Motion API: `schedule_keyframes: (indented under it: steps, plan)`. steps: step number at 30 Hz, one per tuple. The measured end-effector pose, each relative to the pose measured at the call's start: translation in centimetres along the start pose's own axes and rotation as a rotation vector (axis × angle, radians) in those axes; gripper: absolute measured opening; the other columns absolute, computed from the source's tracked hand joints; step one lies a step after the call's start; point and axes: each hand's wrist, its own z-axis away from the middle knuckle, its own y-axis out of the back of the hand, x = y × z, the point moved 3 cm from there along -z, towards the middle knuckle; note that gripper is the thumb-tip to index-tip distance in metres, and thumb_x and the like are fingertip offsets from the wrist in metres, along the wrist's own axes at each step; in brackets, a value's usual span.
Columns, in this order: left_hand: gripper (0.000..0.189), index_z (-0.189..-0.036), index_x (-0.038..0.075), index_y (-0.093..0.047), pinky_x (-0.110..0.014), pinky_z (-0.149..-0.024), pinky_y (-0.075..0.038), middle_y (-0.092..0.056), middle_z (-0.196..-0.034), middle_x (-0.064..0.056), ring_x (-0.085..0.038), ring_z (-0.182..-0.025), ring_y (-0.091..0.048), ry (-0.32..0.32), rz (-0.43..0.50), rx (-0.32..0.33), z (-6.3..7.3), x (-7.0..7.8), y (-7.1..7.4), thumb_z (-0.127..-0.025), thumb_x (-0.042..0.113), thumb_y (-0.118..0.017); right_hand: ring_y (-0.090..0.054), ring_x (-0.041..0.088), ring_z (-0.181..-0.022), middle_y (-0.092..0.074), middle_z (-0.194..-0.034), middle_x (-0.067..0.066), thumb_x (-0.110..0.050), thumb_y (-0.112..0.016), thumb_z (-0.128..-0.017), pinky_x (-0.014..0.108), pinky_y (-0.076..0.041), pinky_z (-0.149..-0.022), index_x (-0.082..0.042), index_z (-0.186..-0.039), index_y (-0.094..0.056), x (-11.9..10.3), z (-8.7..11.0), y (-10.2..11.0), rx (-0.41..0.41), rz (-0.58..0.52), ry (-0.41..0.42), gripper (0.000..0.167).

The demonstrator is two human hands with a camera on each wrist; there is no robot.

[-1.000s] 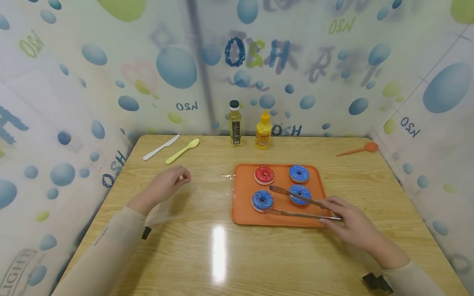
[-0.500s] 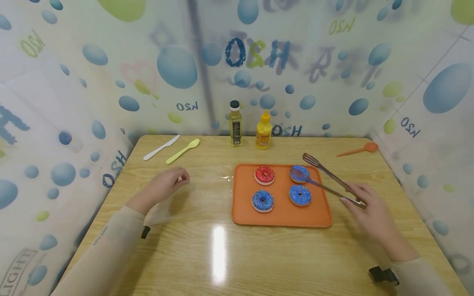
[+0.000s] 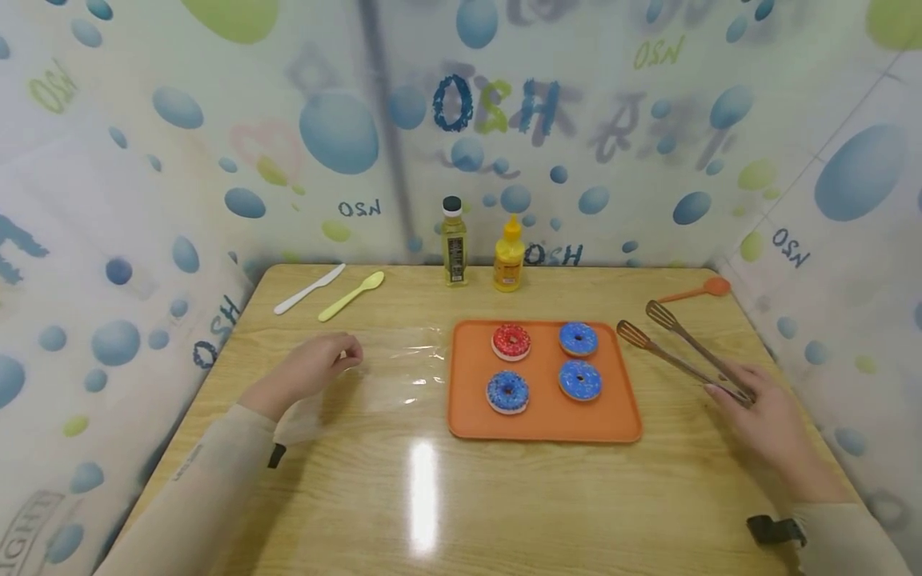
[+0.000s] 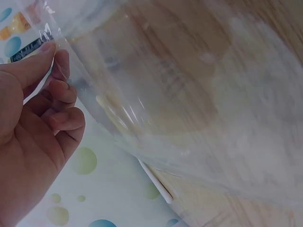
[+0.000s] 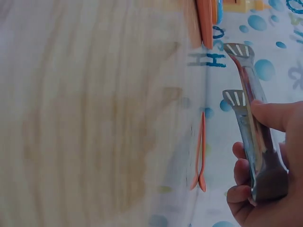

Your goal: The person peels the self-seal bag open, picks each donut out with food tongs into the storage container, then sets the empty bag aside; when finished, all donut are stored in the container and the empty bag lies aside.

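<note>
My left hand (image 3: 306, 372) pinches the edge of a clear plastic bag (image 4: 156, 90) between thumb and fingers. In the head view the bag spreads over the table towards the tray and is hard to make out. My right hand (image 3: 771, 424) holds metal tongs (image 5: 259, 127) by the joined end, their slotted tips spread apart with nothing between them, right of the tray. On the orange tray (image 3: 543, 420) lie a red sprinkled donut (image 3: 503, 350), a dark blue donut (image 3: 499, 400) and two brighter blue donuts, one at the back (image 3: 569, 347) and one nearer (image 3: 571, 390).
Behind the tray stand an oil bottle (image 3: 454, 252) and a yellow squeeze bottle (image 3: 508, 260). At the back left lie a white knife (image 3: 310, 290) and a yellow spoon (image 3: 351, 298). An orange spoon (image 3: 695, 290) lies at the back right, close beyond the tong tips. Patterned cloth walls surround the table.
My right hand has carried the tongs from over the donuts to the right, off the tray. The donuts stay in place. My left hand keeps hold of the bag, barely moving.
</note>
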Motion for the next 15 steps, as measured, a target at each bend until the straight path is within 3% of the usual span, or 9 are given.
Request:
schedule_keyframes:
  steps: [4,15]
  plan:
    - [0.004,-0.097,0.011,-0.069,-0.035,-0.073,-0.051,-0.067,-0.09,0.002,-0.013,-0.08,-0.057,0.016,0.002,-0.018,0.0,-0.1,0.0,-0.1,0.009,-0.067,-0.055,0.054,-0.107,-0.056,-0.128,0.033,-0.03,-0.069,-0.1,0.065,-0.043,-0.08,0.005,-0.145,-0.053,0.6,-0.2,0.3,0.0,0.03,-0.015,0.059]
    - [0.005,-0.097,0.01,-0.069,-0.037,-0.074,-0.05,-0.067,-0.092,-0.001,-0.015,-0.081,-0.058,0.013,-0.007,-0.061,0.0,-0.8,-0.1,-0.101,0.01,-0.066,-0.051,0.06,-0.11,-0.051,-0.129,0.037,-0.031,-0.068,-0.101,0.072,-0.04,-0.086,0.006,-0.147,-0.049,1.8,-0.1,0.0,-0.045,0.093,-0.012,0.062]
